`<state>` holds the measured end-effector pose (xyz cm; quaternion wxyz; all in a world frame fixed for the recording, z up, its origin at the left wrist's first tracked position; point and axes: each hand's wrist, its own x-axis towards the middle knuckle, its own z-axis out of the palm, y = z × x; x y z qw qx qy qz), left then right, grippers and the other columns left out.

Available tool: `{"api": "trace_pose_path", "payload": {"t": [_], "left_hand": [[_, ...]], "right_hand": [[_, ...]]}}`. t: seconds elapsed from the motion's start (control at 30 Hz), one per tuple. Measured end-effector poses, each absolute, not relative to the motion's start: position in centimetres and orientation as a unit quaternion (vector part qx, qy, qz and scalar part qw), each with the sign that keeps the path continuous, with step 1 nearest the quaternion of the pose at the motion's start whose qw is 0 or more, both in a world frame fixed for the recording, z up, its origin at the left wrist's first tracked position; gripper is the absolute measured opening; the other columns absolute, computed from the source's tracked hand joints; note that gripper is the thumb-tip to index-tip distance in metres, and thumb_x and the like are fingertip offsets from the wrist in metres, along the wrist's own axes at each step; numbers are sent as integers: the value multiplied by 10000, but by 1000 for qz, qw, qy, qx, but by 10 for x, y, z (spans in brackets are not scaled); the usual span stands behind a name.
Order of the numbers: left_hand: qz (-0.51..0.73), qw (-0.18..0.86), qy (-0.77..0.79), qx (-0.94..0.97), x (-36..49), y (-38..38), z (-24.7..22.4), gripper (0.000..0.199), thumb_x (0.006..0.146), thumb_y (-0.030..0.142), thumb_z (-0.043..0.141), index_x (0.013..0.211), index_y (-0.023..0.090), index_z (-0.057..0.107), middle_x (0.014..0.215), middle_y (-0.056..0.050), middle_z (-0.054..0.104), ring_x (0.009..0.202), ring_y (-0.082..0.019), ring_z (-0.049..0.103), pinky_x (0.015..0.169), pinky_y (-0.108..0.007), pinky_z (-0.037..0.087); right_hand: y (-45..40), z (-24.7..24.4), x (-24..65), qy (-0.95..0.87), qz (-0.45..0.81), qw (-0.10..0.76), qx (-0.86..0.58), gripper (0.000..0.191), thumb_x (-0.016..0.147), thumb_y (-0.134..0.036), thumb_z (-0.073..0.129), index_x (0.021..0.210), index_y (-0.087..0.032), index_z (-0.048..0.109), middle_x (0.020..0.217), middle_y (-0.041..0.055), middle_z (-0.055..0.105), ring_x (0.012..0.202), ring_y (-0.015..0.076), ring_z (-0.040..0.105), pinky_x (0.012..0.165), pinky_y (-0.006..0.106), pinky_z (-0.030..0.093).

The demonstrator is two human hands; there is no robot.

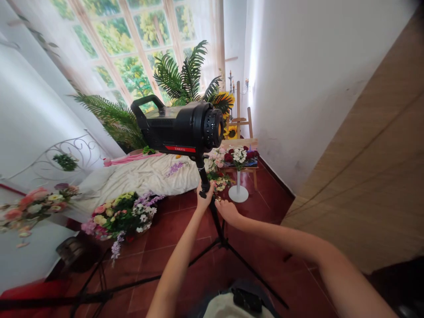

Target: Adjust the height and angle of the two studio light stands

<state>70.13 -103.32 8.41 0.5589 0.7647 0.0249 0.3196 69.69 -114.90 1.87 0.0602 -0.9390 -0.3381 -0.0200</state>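
Observation:
A black studio light [175,128] with a top handle and a red label sits on a black light stand [217,221]. My left hand [205,196] is wrapped around the stand's pole, just below the light's mount. Close by on the right, my right hand [228,211] is closed, its curled fingers against the pole a little lower down. What those fingers pinch, if anything, is hidden. The stand's legs spread over the red tiled floor [185,221] in front of my body.
Behind the light stand a bed [132,179] with cream bedding and palm fronds [185,77]. Flower arrangements [122,216] are at left; a white pedestal [238,193] with flowers is at right. A black pole [132,282] crosses low on the left. A wooden panel [357,154] leans at right.

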Motion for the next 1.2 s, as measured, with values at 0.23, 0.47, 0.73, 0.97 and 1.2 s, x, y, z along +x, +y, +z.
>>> {"api": "trace_pose_path", "payload": {"t": [0.23, 0.47, 0.73, 0.97, 1.2], "left_hand": [[316, 564, 17, 763, 701, -1035, 79, 245, 734, 395, 646, 700, 179, 537, 648, -10, 574, 615, -136, 546, 652, -272, 440], [318, 587, 11, 744, 698, -1035, 75, 248, 727, 394, 654, 720, 177, 535, 639, 1, 547, 591, -124, 530, 617, -258, 439], [321, 588, 25, 742, 695, -1032, 61, 297, 715, 448, 650, 711, 168, 549, 665, -6, 549, 620, -122, 519, 639, -257, 439], [307, 606, 24, 734, 689, -1032, 64, 339, 700, 483, 654, 719, 167, 536, 638, -8, 541, 589, -123, 513, 594, -255, 446], [283, 620, 13, 732, 690, -1026, 59, 322, 682, 452, 678, 762, 162, 562, 718, -20, 579, 659, -127, 545, 666, -270, 461]], "right_hand": [[-1171, 23, 713, -269, 239, 308, -881, 610, 838, -709, 287, 878, -163, 558, 737, 116, 640, 661, 200, 610, 625, 304, 453], [-1163, -6, 702, -154, 519, 670, -508, 562, 820, -718, 326, 742, -181, 473, 597, -18, 535, 482, 80, 468, 513, 198, 388], [-1158, 13, 693, -303, 152, 298, -893, 277, 942, -359, 365, 969, -150, 545, 852, 126, 666, 739, 192, 633, 679, 280, 443], [-1167, 28, 673, -324, 5, 140, -936, 401, 901, -433, 451, 1164, -132, 454, 1069, 165, 607, 959, 252, 605, 744, 312, 465], [-1155, 14, 641, -363, -106, 182, -908, 591, 872, -325, 466, 1378, -63, 309, 1423, 212, 341, 1326, 285, 299, 1057, 429, 294]]}}
